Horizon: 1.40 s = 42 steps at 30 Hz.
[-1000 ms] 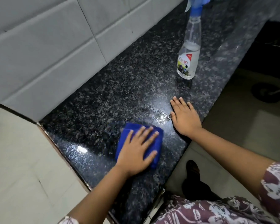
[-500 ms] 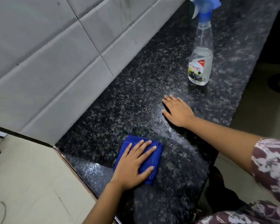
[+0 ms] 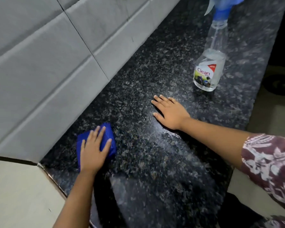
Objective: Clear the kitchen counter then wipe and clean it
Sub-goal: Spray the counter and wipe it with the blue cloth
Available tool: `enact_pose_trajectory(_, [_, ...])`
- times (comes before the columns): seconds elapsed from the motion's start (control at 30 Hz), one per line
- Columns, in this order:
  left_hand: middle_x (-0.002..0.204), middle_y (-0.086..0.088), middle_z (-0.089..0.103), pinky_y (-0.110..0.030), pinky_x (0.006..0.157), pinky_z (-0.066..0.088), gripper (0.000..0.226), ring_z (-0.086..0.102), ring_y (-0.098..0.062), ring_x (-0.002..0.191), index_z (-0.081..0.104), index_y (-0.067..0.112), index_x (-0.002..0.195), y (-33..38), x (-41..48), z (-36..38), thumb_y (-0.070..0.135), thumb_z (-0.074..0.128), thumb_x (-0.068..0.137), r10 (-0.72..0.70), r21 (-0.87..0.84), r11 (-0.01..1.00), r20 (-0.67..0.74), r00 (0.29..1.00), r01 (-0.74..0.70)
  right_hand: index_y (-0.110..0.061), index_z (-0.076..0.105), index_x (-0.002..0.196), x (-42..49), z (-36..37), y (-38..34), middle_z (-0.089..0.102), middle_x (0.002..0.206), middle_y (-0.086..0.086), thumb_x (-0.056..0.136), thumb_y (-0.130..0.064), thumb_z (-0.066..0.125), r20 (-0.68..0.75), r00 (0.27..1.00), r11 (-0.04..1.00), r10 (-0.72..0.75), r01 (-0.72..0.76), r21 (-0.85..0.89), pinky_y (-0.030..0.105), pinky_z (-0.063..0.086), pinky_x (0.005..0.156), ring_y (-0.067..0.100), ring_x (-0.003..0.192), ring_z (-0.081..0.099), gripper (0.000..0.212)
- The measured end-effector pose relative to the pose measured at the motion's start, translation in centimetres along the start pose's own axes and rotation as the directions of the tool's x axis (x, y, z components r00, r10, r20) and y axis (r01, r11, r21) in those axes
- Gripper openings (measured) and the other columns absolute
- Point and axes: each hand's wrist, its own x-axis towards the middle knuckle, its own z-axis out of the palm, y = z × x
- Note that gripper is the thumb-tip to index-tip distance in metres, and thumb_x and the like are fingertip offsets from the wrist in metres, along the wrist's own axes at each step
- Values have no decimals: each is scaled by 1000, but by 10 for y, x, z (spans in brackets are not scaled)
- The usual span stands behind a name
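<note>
Flat and with the fingers spread, the left hand (image 3: 93, 150) presses down on a blue cloth (image 3: 112, 149); the fingers are straight and do not curl round it. This cloth is folded or bunched under the palm, and it lies on the dark speckled counter (image 3: 155, 170), near the back edge where the counter meets the wall. It is also close to the left end of the counter, where a pale beige surface (image 3: 15, 195) begins.

On the other side, the right hand (image 3: 170, 112) rests palm down on the bare counter, with the fingers straight and close together, and it holds nothing. It is well apart from the cloth. Just beside its wrist the stone shines with a wet-looking patch (image 3: 168, 135).

Beyond the right hand, near but not touching it, a clear spray bottle (image 3: 209, 69) stands upright on the counter. It has a blue spray head, a label with the word "Clean", and some clear liquid in the lower part.

Behind the counter the wall is covered with large grey tiles (image 3: 48, 71). At the right edge a patterned maroon and white sleeve (image 3: 270, 162) covers the upper part of the right arm. To the right of the counter some floor shows, but it is too dim and blurred to tell more.
</note>
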Motion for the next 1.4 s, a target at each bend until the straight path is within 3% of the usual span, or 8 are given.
enact_pose_trajectory(0.1, [160, 8, 17, -48, 118, 11, 59, 12, -16, 147, 20, 34, 151, 12, 32, 5, 55, 32, 97, -183, 55, 981, -34, 983, 184, -24, 8, 154, 0, 1, 1, 1, 161, -4, 100, -53, 16, -13, 1000, 1000, -17, 17, -9, 34, 1, 118, 14, 148, -2, 62])
enact_pose_trajectory(0.27, [157, 17, 20, -48, 117, 12, 65, 15, -7, 145, 26, 38, 149, -23, 11, -6, 65, 24, 90, 311, 49, 947, 93, 946, -316, -25, 7, 154, 0, 2, 1, 0, 161, -5, 99, -55, 12, -13, 1000, 1000, -17, 17, 6, 34, 0, 118, 13, 148, -3, 63])
enact_pose_trajectory(0.4, [158, 5, 21, -64, 113, 6, 56, 18, -17, 145, 22, 37, 150, -68, 42, -17, 54, 33, 97, -296, 48, 954, -34, 955, 297, -26, 7, 154, 1, 4, 0, 0, 161, -6, 91, -60, 0, -27, 1000, 1000, 1, -1, 7, 34, -1, 118, 13, 148, -4, 72])
enact_pose_trajectory(0.53, [162, 1, 8, -67, 111, -1, 60, 4, -24, 147, 10, 32, 153, -9, 86, -9, 55, 21, 98, -517, -18, 856, -8, 856, 517, -27, 6, 154, 3, 5, 0, -1, 161, -7, 85, -62, -5, -20, 1000, 1000, 6, -5, 15, 34, -2, 119, 12, 148, -5, 77])
enact_pose_trajectory(0.73, [158, 11, 19, -58, 114, 4, 63, 14, -12, 146, 19, 39, 150, 18, 82, 0, 61, 21, 91, 213, 80, 973, 50, 976, -216, -28, 6, 153, 3, 4, 2, -1, 161, -8, 93, -59, 6, -28, 1000, 1000, -8, 8, 21, 33, -3, 118, 11, 147, -5, 68])
enact_pose_trajectory(0.97, [161, 3, 11, -63, 113, -1, 59, 7, -20, 147, 13, 34, 152, 24, 146, 3, 55, 22, 97, -356, 28, 934, -20, 934, 356, -29, 8, 153, 4, 6, 2, 1, 160, -10, 93, -59, 6, -29, 1000, 1000, 9, -8, 25, 32, -2, 118, 10, 147, -4, 67])
enact_pose_trajectory(1.23, [157, 20, 15, -54, 117, 6, 66, 10, -6, 146, 19, 43, 149, 25, 71, 1, 70, 15, 89, 414, 52, 906, 93, 905, -420, -28, 13, 153, 4, 6, 3, 6, 160, -9, 95, -53, 12, -43, 999, 999, 7, -5, 36, 34, 1, 119, 10, 148, 1, 63])
enact_pose_trajectory(1.4, [160, 11, 13, -58, 116, 2, 58, 8, -14, 147, 14, 38, 151, 40, 90, 9, 57, 23, 97, -121, 82, 989, 4, 993, 121, -28, 15, 152, 5, 6, 3, 8, 160, -8, 95, -51, 12, -40, 999, 999, 12, -10, 37, 34, 3, 119, 11, 148, 2, 62])
